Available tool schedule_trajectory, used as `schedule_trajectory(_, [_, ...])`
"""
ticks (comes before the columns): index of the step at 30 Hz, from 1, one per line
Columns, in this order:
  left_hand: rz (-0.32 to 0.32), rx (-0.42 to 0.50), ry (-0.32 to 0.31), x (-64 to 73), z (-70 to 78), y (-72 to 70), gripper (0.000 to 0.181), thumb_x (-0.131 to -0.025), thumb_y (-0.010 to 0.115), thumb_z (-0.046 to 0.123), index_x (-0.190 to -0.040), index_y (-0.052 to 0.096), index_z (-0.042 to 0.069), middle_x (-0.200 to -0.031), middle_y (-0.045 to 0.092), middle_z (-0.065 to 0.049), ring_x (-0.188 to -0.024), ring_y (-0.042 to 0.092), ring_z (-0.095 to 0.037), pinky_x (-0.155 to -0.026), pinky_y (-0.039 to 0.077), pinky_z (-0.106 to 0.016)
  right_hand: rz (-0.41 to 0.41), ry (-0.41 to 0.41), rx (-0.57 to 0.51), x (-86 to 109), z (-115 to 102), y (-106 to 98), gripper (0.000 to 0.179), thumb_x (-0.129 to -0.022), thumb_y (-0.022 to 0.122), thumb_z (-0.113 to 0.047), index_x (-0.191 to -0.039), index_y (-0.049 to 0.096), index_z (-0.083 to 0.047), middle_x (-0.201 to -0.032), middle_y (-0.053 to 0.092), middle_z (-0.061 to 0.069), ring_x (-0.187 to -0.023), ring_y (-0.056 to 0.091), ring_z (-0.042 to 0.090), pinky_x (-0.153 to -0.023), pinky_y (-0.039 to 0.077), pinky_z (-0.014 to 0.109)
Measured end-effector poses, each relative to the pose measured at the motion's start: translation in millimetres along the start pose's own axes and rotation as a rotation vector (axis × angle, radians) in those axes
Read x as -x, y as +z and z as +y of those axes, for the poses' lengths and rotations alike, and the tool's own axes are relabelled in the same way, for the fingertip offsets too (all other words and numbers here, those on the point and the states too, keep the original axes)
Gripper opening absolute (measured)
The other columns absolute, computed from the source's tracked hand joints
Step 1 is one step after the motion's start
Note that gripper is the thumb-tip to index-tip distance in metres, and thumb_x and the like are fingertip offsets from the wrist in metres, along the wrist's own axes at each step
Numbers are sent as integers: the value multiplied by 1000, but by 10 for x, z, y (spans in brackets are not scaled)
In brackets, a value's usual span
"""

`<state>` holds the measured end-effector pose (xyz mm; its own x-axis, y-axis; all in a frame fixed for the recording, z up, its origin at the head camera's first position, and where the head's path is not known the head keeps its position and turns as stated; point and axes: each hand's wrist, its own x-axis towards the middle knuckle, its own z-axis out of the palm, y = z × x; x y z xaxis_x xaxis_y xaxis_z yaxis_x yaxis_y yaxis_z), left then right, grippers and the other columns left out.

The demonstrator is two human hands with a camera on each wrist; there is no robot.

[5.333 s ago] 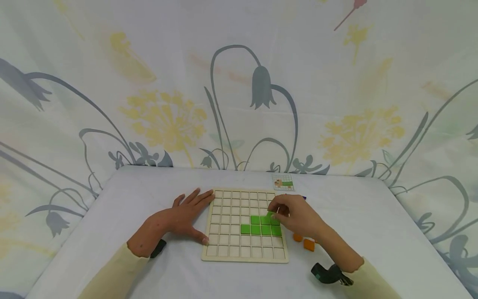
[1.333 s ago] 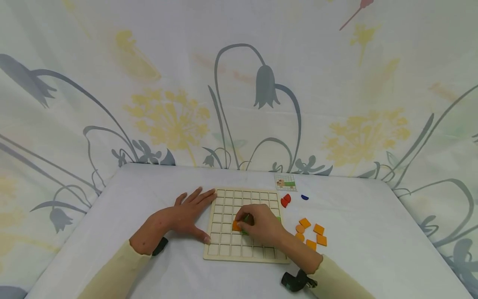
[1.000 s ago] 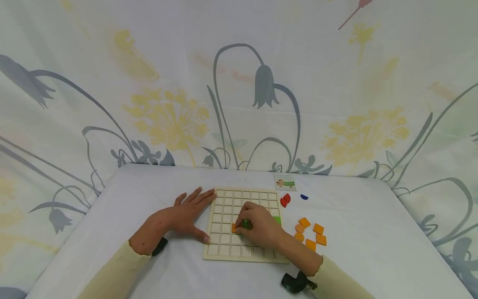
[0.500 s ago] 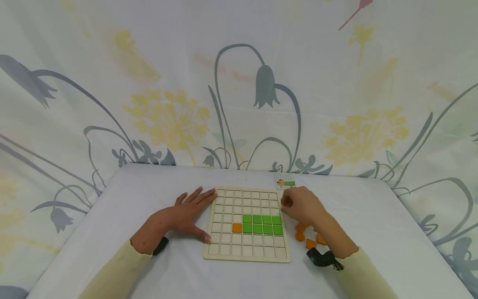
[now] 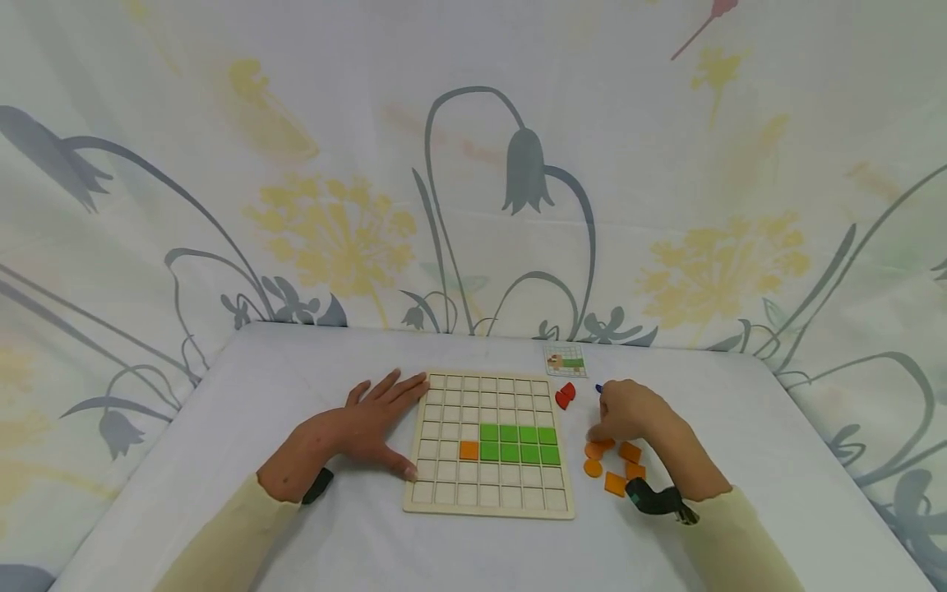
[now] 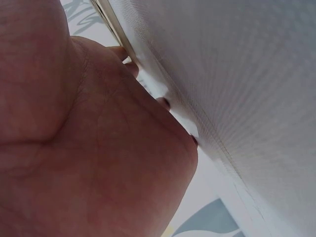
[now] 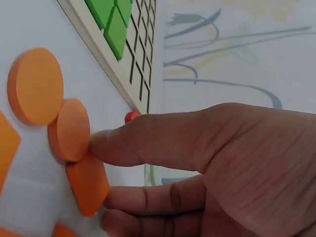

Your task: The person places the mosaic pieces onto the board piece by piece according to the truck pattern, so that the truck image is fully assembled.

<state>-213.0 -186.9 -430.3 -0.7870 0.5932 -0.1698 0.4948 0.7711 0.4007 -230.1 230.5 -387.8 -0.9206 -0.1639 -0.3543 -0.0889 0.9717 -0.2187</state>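
Note:
My left hand (image 5: 370, 423) lies spread at the left edge of the wooden grid board (image 5: 488, 506), thumb and fingertips on its rim. Two rows of green square tiles (image 5: 510, 452) fill cells on the right side, and an orange square tile (image 5: 469, 450) sits left of the lower row. Right of the board, my right hand (image 5: 632, 411) is down among loose orange pieces. In the right wrist view its thumb and fingertips close at the edges of an orange square tile (image 7: 89, 185), which lies against an orange round tile (image 7: 74, 131). A second orange round tile (image 7: 39, 86) lies beside that.
Two red pieces (image 5: 565, 395) lie close to the board's right edge. Beyond the right hand shows a blue piece (image 5: 599, 388), partly covered. A small pattern card (image 5: 565, 361) lies at the back. More orange square tiles (image 5: 616, 483) lie near the right wrist.
My right hand set an orange square tile into the board left of the green ones, let go, and moved right to the loose orange pieces. The left hand has stayed in place.

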Motion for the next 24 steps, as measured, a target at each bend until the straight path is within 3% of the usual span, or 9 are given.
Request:
schedule_trajectory(5, [2,-1,3,-2,-7,9,129,-77,87,67,-171,19,10,-179,11,-6,-163,3,-44,-121,8,-75,24,-14,0,14,-61,21,29,-83,87,-22,-81,62,-7,-73,60,6,-65,56,21,-60,45,30])
schedule_trajectory(11, [1,-6,0,-6,-12,12,130,-77,87,68,-171,18,11,-179,10,-5,-163,3,-43,-121,8,-75,43,-92,-89,24,-83,6,22,-86,85,-5,-80,64,-8,-75,60,5,-67,57,21,-61,49,31])
schedule_trajectory(17, [3,-8,5,-6,-10,5,130,-77,87,68,-171,18,11,-179,10,-6,-163,3,-44,-121,8,-75,120,-218,-127,52,-134,-3,16,-87,76,3,-84,65,-8,-79,60,2,-71,55,19,-65,49,34])
schedule_trajectory(24, [6,-13,1,-3,0,1,129,-77,87,68,-171,19,10,-179,11,-6,-163,4,-44,-121,8,-75,178,-353,-256,110,-379,81,10,-94,70,4,-93,66,-5,-85,63,2,-68,58,15,-66,51,33])
